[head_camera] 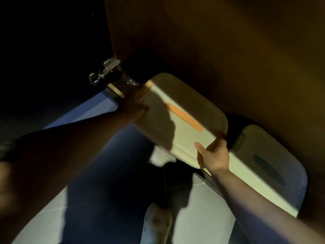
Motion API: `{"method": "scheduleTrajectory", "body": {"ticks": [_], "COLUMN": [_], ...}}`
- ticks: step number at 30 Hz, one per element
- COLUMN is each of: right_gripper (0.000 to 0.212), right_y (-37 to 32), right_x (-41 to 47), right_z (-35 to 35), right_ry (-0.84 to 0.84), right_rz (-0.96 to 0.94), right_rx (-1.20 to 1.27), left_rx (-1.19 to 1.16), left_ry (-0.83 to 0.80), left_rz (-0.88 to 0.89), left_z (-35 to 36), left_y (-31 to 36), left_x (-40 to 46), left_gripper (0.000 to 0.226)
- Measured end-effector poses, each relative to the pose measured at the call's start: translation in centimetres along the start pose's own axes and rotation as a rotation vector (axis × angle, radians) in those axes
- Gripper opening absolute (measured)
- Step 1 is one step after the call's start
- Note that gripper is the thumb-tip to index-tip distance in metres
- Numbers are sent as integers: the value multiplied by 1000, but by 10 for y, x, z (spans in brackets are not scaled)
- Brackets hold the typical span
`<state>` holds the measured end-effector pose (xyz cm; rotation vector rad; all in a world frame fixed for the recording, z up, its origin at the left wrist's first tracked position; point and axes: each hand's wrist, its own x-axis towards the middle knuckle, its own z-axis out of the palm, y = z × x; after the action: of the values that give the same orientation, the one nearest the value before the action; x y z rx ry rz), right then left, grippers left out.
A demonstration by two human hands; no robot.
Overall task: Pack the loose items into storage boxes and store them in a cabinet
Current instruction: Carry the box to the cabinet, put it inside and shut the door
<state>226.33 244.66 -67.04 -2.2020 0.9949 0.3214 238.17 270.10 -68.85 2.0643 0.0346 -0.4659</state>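
Observation:
A pale storage box with an orange handle strip on its lid (184,118) is held at the dark cabinet's (219,50) opening, its far end inside. My left hand (134,107) grips the box's left end. My right hand (213,154) grips its near right corner, thumb on the lid. To the right sits a second pale box with a dark handle strip (267,166), partly inside the cabinet. The boxes' contents are hidden under the lids.
The cabinet door's metal hinge (105,69) is at the left of the opening. Below is a tiled floor (52,217) in patchy light, with my white shoe (156,224) on it. The cabinet interior is very dark.

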Motion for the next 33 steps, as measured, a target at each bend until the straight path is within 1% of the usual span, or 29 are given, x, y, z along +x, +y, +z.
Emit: {"method": "scheduleTrajectory", "body": {"ticks": [1,2,3,4,5,6,7,8,9,11,13,16,20,22,24,26,29,31,33], "right_gripper": [76,71,69,69,70,69,68,67,66,66,68,69,63,63,60,58,61,62,62], "right_y": [-2,-7,-13,-20,-25,-28,-29,-31,-34,-43,-49,-60,-84,-92,-93,-91,-107,-138,-181], "right_x": [-3,-8,-16,-23,-28,-30,-30,-29,-27,-22,-18,-10,15,20,10,-13,-53,-82,-112], "right_z": [1,3,7,13,20,26,32,35,36,37,36,38,35,33,30,23,9,-4,-25], "right_ry": [35,56,24,-61,-159,-225,-249,-252,-251,-253,-268,-258,-279,-305,-353,-392,-413,-391,-332], "right_rz": [-81,-215,-368,-492,-551,-556,-539,-510,-482,-438,-411,-399,-340,-298,-281,-314,-400,-489,-583], "right_rx": [-92,-187,-279,-370,-465,-566,-651,-701,-718,-739,-784,-835,-776,-808,-832,-833,-813,-785,-759], "left_rx": [-29,-41,-35,3,78,214,393,564,687,777,771,796,814,813,772,646,570,560,557], "left_ry": [17,38,51,74,124,196,245,244,198,69,24,18,-181,-237,-254,-241,-130,-80,9], "left_rz": [20,36,46,45,38,37,62,114,182,271,270,235,222,222,187,108,33,12,59], "left_z": [2,5,10,15,20,24,28,32,37,46,51,48,38,34,29,18,-13,-47,-90], "left_y": [1,4,8,13,18,22,23,22,17,4,-1,6,6,6,10,17,31,47,68], "left_x": [4,9,15,19,23,24,23,19,12,-6,-16,-9,3,0,-13,-34,-74,-98,-117], "left_gripper": [64,58,54,52,49,46,44,44,47,54,55,55,56,56,55,53,54,53,51]}}
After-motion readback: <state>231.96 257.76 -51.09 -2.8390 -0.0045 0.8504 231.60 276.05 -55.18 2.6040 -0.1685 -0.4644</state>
